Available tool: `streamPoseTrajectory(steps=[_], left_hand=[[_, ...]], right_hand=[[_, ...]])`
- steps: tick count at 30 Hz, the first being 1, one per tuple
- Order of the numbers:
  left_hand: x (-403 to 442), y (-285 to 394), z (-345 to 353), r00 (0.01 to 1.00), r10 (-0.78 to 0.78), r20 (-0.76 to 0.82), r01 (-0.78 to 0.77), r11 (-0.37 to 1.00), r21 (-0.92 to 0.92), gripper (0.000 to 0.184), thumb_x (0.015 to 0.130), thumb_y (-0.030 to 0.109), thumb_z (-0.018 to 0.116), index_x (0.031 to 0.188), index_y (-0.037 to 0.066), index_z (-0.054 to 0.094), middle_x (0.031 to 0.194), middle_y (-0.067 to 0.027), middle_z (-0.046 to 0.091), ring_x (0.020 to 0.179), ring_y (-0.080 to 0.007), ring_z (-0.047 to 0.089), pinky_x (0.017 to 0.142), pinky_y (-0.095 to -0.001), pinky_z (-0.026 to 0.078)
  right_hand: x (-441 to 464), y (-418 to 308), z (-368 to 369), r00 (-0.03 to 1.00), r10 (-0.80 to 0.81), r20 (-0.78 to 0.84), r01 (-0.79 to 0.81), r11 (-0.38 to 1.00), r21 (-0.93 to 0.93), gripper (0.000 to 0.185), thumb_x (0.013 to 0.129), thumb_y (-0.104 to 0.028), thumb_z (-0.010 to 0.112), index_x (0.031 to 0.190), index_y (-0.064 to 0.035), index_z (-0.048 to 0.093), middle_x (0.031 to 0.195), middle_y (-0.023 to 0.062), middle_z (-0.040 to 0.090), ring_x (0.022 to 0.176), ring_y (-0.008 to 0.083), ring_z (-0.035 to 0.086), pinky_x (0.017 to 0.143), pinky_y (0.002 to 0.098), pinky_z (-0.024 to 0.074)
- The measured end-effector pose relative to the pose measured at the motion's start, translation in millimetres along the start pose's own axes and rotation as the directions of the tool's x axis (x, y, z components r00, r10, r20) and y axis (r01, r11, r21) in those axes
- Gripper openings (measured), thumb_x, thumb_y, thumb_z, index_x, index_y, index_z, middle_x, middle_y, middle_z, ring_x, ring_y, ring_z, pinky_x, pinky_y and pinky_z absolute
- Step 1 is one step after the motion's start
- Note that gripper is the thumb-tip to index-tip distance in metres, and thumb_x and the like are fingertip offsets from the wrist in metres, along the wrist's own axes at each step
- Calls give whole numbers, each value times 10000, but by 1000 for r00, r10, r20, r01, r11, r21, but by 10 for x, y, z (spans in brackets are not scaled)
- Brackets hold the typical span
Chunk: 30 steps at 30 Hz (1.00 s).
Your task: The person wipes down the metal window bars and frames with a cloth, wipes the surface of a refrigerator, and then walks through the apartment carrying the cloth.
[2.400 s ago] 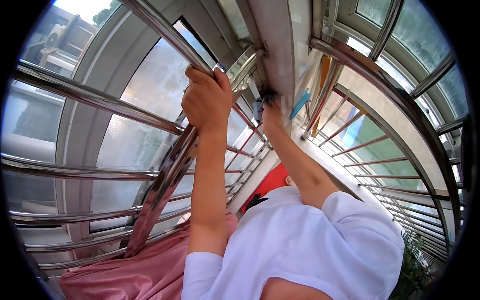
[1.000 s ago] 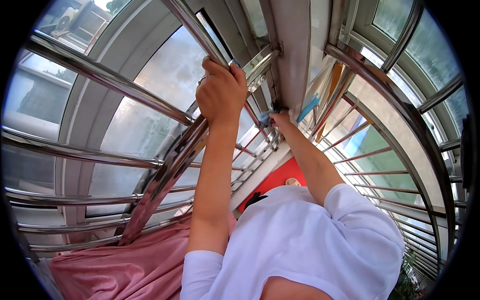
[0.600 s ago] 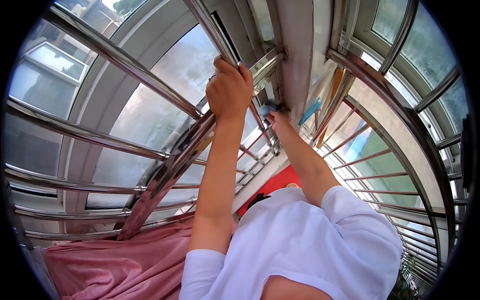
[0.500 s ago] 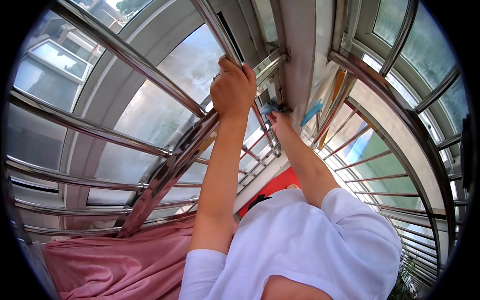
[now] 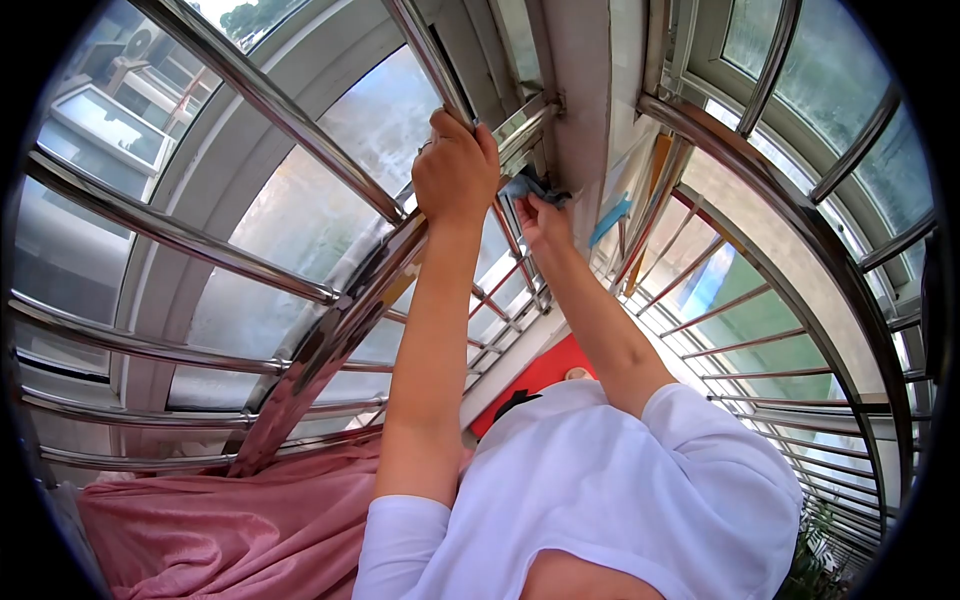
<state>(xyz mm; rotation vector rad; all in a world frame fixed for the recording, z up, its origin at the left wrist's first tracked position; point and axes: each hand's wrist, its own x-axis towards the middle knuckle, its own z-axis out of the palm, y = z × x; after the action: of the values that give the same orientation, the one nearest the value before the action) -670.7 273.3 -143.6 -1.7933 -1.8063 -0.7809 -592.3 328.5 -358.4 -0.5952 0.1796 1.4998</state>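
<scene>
My left hand (image 5: 456, 172) is wrapped around a shiny metal bar (image 5: 437, 62) of the window railing, just above where it meets a wide rail (image 5: 370, 285). Farther in and to its right, my right hand (image 5: 545, 222) pinches a blue-grey cloth (image 5: 527, 186). The cloth is bunched against the railing, close to the corner by the pale post (image 5: 580, 100). Part of it is hidden behind the fingers, and which surface it touches I cannot tell.
Window panes (image 5: 300, 215) stand behind the bars on the left. A pink cloth (image 5: 240, 520) drapes below them. A curved dark handrail (image 5: 770, 190) runs along the right side. Near the corner hangs a bright blue strip (image 5: 611, 220), with a red surface (image 5: 545, 375) lower down.
My right hand has shifted slightly upward with the cloth, and more of the cloth shows. My left hand keeps its grip on the bar. The whole view has moved a little.
</scene>
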Motion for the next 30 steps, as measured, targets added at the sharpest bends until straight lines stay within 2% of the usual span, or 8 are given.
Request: streamPoseTrajectory(steps=[4, 7, 13, 16, 18, 21, 24, 30], left_hand=[[-7, -20, -15, 1000, -1, 26, 2, 999, -41, 392, 901, 336, 540, 951, -34, 421, 776, -195, 662, 653, -342, 672, 586, -417, 551], [-5, -7, -59, 999, 0, 52, 3, 999, -49, 386, 895, 314, 551, 976, -43, 427, 779, -180, 657, 655, -323, 673, 594, -395, 552], [-26, -29, -40, 999, 30, 31, -31, 1000, 8, 388, 887, 303, 562, 995, -49, 440, 742, -119, 632, 620, -280, 669, 581, -349, 547], [-50, -11, -20, 1000, 29, 12, -30, 998, 48, 400, 883, 305, 561, 1009, -57, 448, 729, -104, 626, 598, -259, 665, 565, -333, 543], [-17, 11, 8, 999, 32, -8, -32, 997, 71, 407, 880, 304, 559, 1019, -64, 452, 724, -100, 625, 587, -249, 663, 554, -325, 541], [-27, -4, 40, 999, 41, -33, -39, 997, 68, 422, 874, 297, 555, 1039, -80, 459, 707, -97, 622, 560, -237, 656, 536, -318, 537], [10, 40, 23, 1000, 3, -23, -2, 998, 57, 400, 870, 317, 547, 962, -56, 435, 705, -158, 651, 578, -307, 660, 553, -383, 553], [6, 25, 50, 997, 9, -79, -5, 999, 48, 424, 868, 325, 549, 987, -67, 438, 684, -156, 643, 556, -302, 654, 526, -378, 545]], right_hand=[[-216, -33, 246, 994, -93, 52, 93, 996, -9, 300, 874, 87, 555, 1124, -78, 533, 999, 99, 621, 897, 240, 630, 785, 342, 563], [-216, -69, 329, 983, -103, 153, 109, 994, -28, 495, 817, 133, 566, 1203, -147, 432, 1118, 93, 571, 964, 240, 606, 792, 355, 556], [-147, -412, -108, 993, -105, 49, 96, 984, 147, 215, 825, -119, 508, 1035, -75, 519, 980, 96, 615, 926, 250, 617, 822, 362, 543], [-209, -537, -599, 989, 70, 129, -82, 993, 90, 215, 816, -193, 463, 969, -65, 545, 953, 87, 625, 886, 261, 630, 813, 372, 545], [-287, -533, -851, 993, 107, 49, -95, 976, -194, 180, 833, -145, 455, 942, -62, 571, 946, 105, 636, 890, 231, 647, 724, 316, 555], [-96, -395, -1107, 992, 93, -85, -109, 972, -207, 225, 871, -106, 470, 1090, -73, 513, 979, 89, 620, 888, 228, 654, 711, 330, 559], [-171, -291, -709, 999, -45, 19, 49, 880, -472, 366, 890, -41, 505, 1229, -132, 400, 1028, 79, 600, 888, 232, 656, 713, 361, 568], [95, -45, -271, 988, -153, 14, 136, 829, -542, 644, 789, 109, 610, 1298, -158, 322, 1142, 115, 553, 884, 258, 652, 689, 359, 592]])
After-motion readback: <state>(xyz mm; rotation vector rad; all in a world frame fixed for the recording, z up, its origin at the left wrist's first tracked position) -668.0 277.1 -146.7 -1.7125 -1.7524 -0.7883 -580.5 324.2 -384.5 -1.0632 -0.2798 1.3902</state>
